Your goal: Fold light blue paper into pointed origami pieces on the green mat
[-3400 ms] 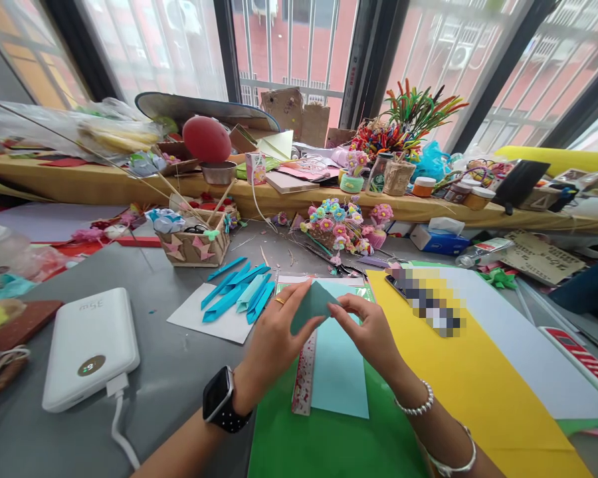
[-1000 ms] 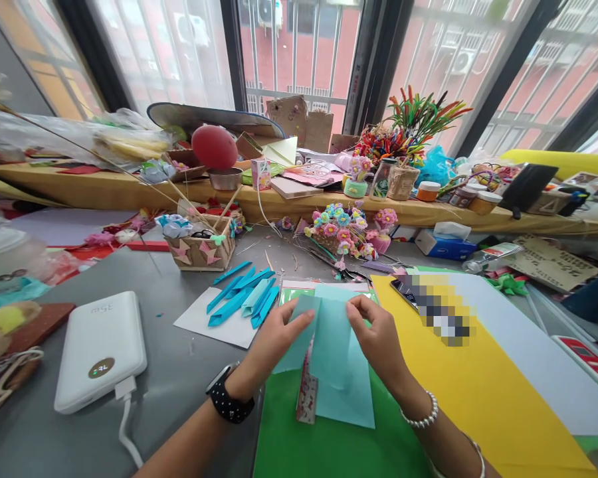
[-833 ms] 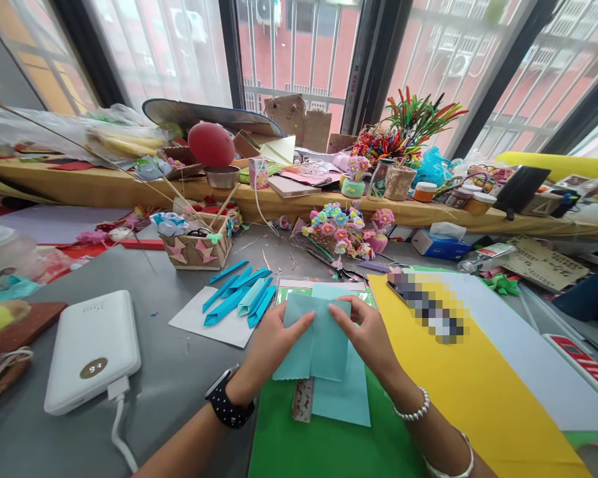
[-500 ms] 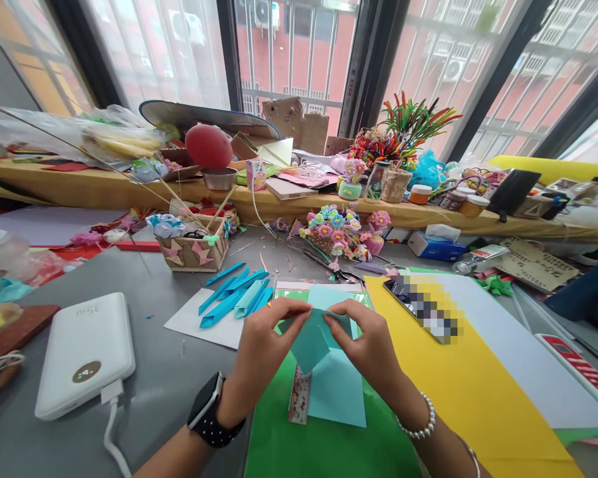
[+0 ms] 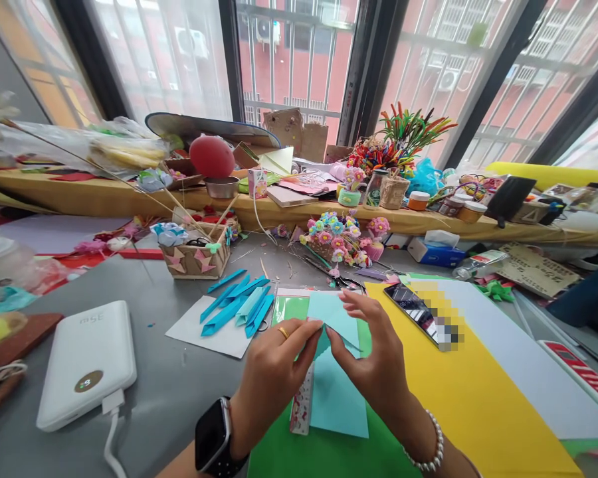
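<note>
My left hand (image 5: 282, 358) pinches a piece of teal paper (image 5: 321, 344), folded to a point at the top and mostly hidden behind my fingers. Thumb against the paper's right side, my right hand (image 5: 376, 355) has its other fingers raised and spread apart. Beneath both hands lie light blue sheets (image 5: 339, 401) and a narrow patterned ruler (image 5: 301, 408) on a green sheet (image 5: 279, 448). To the left, several folded blue paper strips (image 5: 236, 302) rest on white paper (image 5: 189, 328).
A white power bank (image 5: 90, 365) with a cable sits at left. On the right, a phone (image 5: 418, 315) lies on yellow paper (image 5: 458, 392). Behind stand a cardboard basket (image 5: 197, 259), crocheted flowers (image 5: 336, 236), pliers (image 5: 346, 279) and a tissue box (image 5: 436, 251).
My right fingers have lifted and spread, leaving the thumb at the paper. The teal paper, broad before, now shows only a small part, and my left hand has shifted slightly right.
</note>
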The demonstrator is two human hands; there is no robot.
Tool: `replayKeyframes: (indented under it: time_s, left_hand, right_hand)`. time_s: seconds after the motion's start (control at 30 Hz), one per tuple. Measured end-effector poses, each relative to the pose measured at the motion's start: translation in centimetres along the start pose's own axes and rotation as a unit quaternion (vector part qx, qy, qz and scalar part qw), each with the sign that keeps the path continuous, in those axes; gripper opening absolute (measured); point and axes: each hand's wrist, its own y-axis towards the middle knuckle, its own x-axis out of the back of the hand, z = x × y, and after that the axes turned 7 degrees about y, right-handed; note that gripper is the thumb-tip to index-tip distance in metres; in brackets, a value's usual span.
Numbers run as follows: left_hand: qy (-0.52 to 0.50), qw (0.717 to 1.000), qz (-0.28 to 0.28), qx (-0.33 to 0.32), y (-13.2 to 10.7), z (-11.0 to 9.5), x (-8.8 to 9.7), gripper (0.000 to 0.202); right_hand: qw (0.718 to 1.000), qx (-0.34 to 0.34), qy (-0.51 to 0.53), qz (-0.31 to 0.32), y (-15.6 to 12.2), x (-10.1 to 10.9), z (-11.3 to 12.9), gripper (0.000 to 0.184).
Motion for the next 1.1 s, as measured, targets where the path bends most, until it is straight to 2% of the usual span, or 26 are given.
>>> replayKeyframes:
  time_s: [0.1, 0.23, 0.6, 0.97, 1.1]
  left_hand:
    - [0.023, 1.000, -0.010, -0.015, -0.12, -0.07, 0.00, 0.018]
    - [0.037, 0.999, -0.012, -0.022, -0.06, -0.31, 0.20, 0.017]
    - [0.082, 0.994, -0.007, -0.069, 0.31, -0.76, 0.58, 0.011]
    - [0.108, 0.992, 0.007, -0.057, 0.37, -0.67, 0.42, 0.008]
    - [0.120, 0.990, 0.002, -0.068, 0.34, -0.65, 0.48, 0.008]
  right_hand:
    - [0.999, 0.034, -0.021, 0.005, -0.02, -0.04, 0.19, 0.030]
    - [0.999, 0.046, -0.005, 0.015, 0.02, -0.21, 0.41, 0.016]
    - [0.999, 0.013, 0.031, 0.027, -0.01, -0.34, 0.79, 0.012]
    - [0.999, -0.005, 0.029, 0.030, -0.01, -0.23, 0.59, 0.011]
    - [0.998, -0.032, 0.045, 0.038, -0.03, -0.34, 0.62, 0.010]
